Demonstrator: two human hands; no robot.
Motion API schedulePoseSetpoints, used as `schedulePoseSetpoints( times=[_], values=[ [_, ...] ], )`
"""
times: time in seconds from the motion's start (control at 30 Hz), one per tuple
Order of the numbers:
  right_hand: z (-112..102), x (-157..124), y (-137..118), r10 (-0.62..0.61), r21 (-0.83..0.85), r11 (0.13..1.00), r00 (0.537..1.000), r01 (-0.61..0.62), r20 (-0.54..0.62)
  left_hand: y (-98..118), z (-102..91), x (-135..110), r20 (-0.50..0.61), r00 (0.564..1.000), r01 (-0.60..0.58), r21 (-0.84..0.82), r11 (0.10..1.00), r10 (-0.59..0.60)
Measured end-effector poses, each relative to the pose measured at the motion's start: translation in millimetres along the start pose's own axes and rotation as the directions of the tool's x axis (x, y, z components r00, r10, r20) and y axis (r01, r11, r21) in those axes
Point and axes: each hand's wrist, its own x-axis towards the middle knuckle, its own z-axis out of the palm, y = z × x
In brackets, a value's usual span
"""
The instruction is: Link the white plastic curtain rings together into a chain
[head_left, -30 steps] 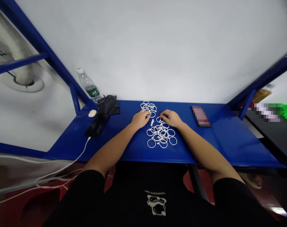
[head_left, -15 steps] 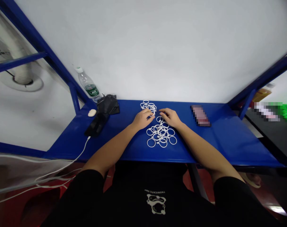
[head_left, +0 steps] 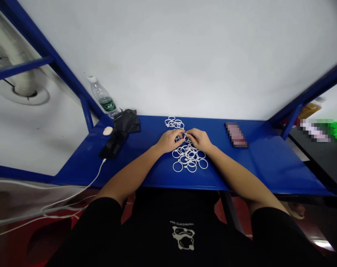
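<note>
Thin white rings with small knobs lie on the blue table (head_left: 154, 170). A larger heap of rings (head_left: 189, 155) spreads just below my hands, and a smaller group of rings (head_left: 174, 123) lies beyond them near the wall. My left hand (head_left: 170, 141) is closed in a pinch on a white ring. From the other side, the fingertips of my right hand (head_left: 199, 139) meet it and pinch at the same ring. My fingers cover most of that ring, so its details are hidden.
To the left stand a clear bottle (head_left: 106, 101) with a green label, a crumpled black bag (head_left: 126, 120), a black device (head_left: 113, 144) with a white cable (head_left: 94, 180), and a pale oval object (head_left: 107, 131). A phone (head_left: 236, 134) lies right. Blue frame bars (head_left: 86, 113) flank the table.
My right hand has moved left and its fingertips have closed against those of my left hand at the ring. My left hand has drawn the ring away from the far group.
</note>
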Motion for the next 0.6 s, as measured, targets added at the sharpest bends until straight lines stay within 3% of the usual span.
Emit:
schedulePoseSetpoints(
  times=[0.23,0.4,0.6],
  values=[
    [-0.2,-1.1,-3.3,0.052,-0.102,0.993,0.999,-0.053,-0.012,4.3,-5.4,2.0,0.026,0.999,-0.036,0.011,0.999,0.036],
    [-0.3,-0.5,-3.9,0.143,-0.098,0.985,0.990,-0.140,0.022,6.8,-8.0,1.9,0.047,0.998,0.028,0.010,1.000,-0.029],
    [-2.7,-1.7,10.8,0.190,-0.043,0.981,0.981,-0.192,-0.031,3.7,-8.6,1.3,0.031,0.985,0.172,-0.012,0.985,-0.172]
  ],
)
